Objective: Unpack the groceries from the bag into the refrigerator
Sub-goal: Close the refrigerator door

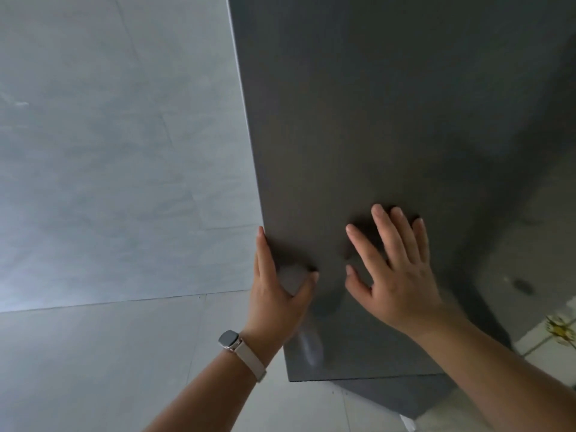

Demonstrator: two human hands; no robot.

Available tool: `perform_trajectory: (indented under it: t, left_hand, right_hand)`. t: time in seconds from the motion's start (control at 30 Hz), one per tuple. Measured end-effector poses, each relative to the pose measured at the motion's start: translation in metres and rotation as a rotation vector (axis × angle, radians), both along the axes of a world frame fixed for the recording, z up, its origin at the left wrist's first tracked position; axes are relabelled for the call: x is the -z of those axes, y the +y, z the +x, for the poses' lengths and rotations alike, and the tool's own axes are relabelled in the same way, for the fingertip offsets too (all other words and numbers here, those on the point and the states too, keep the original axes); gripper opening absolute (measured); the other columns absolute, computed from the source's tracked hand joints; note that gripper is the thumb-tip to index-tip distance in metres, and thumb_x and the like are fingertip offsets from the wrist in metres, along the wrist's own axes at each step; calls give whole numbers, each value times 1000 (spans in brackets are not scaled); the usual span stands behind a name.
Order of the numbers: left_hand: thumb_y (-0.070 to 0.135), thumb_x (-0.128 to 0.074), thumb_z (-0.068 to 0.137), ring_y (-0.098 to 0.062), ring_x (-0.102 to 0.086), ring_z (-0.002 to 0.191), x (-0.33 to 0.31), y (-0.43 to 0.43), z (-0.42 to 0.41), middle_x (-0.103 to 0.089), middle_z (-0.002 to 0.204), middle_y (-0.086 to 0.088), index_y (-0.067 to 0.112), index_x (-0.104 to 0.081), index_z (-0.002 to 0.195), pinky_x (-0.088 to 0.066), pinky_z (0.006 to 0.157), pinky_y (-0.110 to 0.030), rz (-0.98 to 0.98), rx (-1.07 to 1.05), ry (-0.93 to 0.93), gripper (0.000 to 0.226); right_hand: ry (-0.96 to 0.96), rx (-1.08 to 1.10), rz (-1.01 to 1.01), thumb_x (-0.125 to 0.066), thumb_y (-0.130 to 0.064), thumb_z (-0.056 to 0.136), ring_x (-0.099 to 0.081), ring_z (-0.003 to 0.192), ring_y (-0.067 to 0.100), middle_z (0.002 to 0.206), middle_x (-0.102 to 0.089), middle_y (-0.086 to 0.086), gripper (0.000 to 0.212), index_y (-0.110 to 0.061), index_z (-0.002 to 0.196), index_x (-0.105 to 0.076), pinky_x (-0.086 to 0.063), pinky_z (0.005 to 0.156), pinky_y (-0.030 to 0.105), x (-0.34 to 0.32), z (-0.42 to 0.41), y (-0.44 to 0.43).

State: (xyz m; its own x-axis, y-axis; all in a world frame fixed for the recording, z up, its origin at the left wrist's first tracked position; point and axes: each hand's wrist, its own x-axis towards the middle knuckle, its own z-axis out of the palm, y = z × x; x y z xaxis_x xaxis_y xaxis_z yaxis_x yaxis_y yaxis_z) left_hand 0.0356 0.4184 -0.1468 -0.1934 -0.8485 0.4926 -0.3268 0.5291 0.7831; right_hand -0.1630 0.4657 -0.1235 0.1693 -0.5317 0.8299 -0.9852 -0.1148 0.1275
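The single head-worn camera looks steeply down, very near the dark refrigerator door (374,120), which fills the right. Grey tiles (93,182) fill the left.

My left hand (274,294) holds the left edge of the dark grey refrigerator door (374,120): the forefinger lies along the edge, the thumb is spread on the door's face, and my other fingers are hidden past the edge. My right hand (396,269) lies flat on the face just beside it, fingers straight and spread. A watch (229,339) on a pale strap sits on my left wrist. Pale grey tiles (109,151) fill the left side. A yellow flower pattern (561,330) shows at the lower right.
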Motion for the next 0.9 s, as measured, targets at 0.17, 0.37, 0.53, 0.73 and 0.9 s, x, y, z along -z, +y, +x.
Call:
perform_trajectory:
  t: [0.17,0.37,0.53,0.73,0.9]
  left_hand:
    - [37,-79,82,-12,-26,148,5,-26,-5,-19,163,6,64,24,139,-38,115,-36,-5,5,-15,121]
    - [45,-76,80,-6,-28,134,20,-61,-16,-26,146,10,48,19,150,-25,106,-2,-191,15,39,119]
    - [43,-72,79,-34,-41,132,29,-94,-23,-36,143,-24,35,6,157,-44,106,-36,-255,90,85,110]
    - [37,-73,81,-35,-41,134,31,-140,-39,-33,146,-12,30,2,157,-48,100,-53,-307,172,111,107]
    - [38,-71,82,-42,-45,133,23,-180,-56,-36,146,-21,33,-5,154,-48,99,-58,-221,259,118,99]
  right_hand:
    - [-10,32,-16,-66,-31,83,-7,151,28,155,-23,15,67,-21,144,-40,-14,118,55,4,0,-19]
    - [32,105,-47,-65,-30,84,-8,151,28,158,-15,11,65,-21,142,-40,-14,118,55,8,-2,-42]
    - [65,179,-84,-65,-30,81,-11,150,30,164,-6,6,63,-19,140,-43,-16,116,58,13,-3,-61]
    - [60,280,-82,-66,-28,81,-14,149,32,150,-26,19,61,-16,136,-46,-20,115,60,10,-4,-89]
    - [70,383,-28,-68,-27,80,-25,141,39,148,-30,20,61,-18,136,-47,-25,113,60,3,-11,-114]
